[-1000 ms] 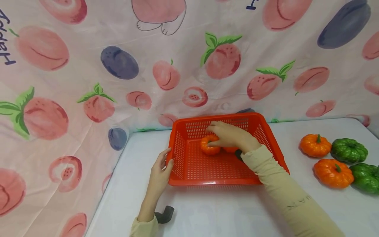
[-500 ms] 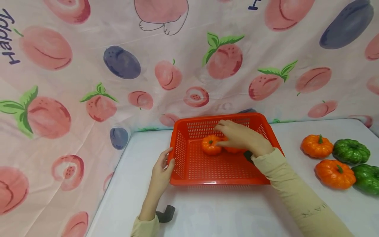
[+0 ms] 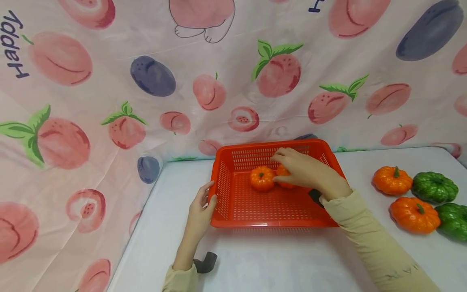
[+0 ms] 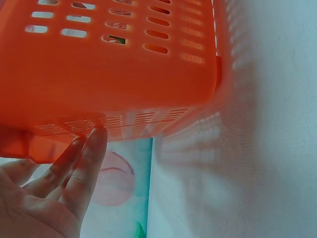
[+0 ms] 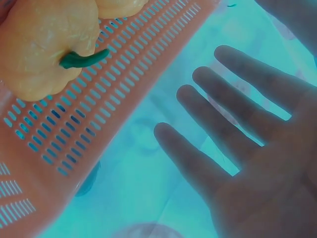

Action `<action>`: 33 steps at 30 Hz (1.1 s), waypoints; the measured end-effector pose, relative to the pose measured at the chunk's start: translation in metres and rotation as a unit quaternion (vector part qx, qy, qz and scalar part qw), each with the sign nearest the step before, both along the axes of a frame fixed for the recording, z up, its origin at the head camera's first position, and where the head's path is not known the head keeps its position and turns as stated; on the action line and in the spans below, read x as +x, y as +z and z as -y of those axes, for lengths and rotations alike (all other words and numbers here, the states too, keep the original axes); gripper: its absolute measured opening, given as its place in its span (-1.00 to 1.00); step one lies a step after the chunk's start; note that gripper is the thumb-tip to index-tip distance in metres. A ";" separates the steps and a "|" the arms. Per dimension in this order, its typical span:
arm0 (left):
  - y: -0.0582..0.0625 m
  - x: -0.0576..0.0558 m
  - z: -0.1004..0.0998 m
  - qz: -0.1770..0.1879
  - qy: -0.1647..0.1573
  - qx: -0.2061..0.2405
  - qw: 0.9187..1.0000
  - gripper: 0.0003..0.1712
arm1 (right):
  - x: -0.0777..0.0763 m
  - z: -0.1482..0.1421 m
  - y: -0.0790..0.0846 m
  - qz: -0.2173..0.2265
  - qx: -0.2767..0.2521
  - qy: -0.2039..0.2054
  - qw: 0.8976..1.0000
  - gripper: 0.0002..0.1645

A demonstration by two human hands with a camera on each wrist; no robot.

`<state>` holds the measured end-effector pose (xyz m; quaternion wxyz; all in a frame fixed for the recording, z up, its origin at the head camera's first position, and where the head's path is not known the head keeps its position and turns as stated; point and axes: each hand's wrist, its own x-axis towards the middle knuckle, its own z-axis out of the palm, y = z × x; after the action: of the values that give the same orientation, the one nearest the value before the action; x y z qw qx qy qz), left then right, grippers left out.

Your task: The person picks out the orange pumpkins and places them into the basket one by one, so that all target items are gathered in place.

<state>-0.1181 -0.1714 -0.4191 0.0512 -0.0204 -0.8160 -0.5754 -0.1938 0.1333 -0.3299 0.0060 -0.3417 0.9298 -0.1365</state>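
Note:
A red plastic basket (image 3: 270,224) with slotted walls stands on the white table. Two small orange pumpkins sit inside by the back wall: the left pumpkin (image 3: 262,179) shows almost fully, while the right pumpkin (image 3: 283,173) is partly hidden. My right hand (image 3: 304,170) is over that right one, fingers spread and gripping nothing; the right wrist view shows the fingers (image 5: 198,158) apart from a pumpkin (image 5: 42,47) with a green stem. At the basket's left side, my left hand (image 3: 200,211) touches the wall with extended fingers (image 4: 84,173).
On the table at the right lie two orange pumpkins, a rear one (image 3: 392,180) and a front one (image 3: 415,215), beside two green pumpkins, a rear one (image 3: 434,187) and a front one (image 3: 454,221). A fruit-print cloth (image 3: 219,52) hangs behind.
My right hand has drawn back to the right, off the left pumpkin, uncovering it. The left hand keeps its place at the basket. The whole head view has shifted slightly.

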 end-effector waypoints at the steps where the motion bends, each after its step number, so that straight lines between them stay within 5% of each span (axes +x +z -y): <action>1: 0.000 0.000 0.000 -0.001 -0.001 0.002 1.000 -0.48 | 0.001 -0.001 0.000 -0.002 0.000 0.001 1.000 -0.35; 33: 0.001 -0.001 -0.001 0.000 0.002 -0.001 1.000 -0.48 | 0.032 -0.051 0.001 -0.023 -0.033 -0.056 0.998 -0.32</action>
<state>-0.1187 -0.1706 -0.4185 0.0523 -0.0187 -0.8164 -0.5748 -0.1616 0.1842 -0.3293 -0.0342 -0.2921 0.9423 -0.1596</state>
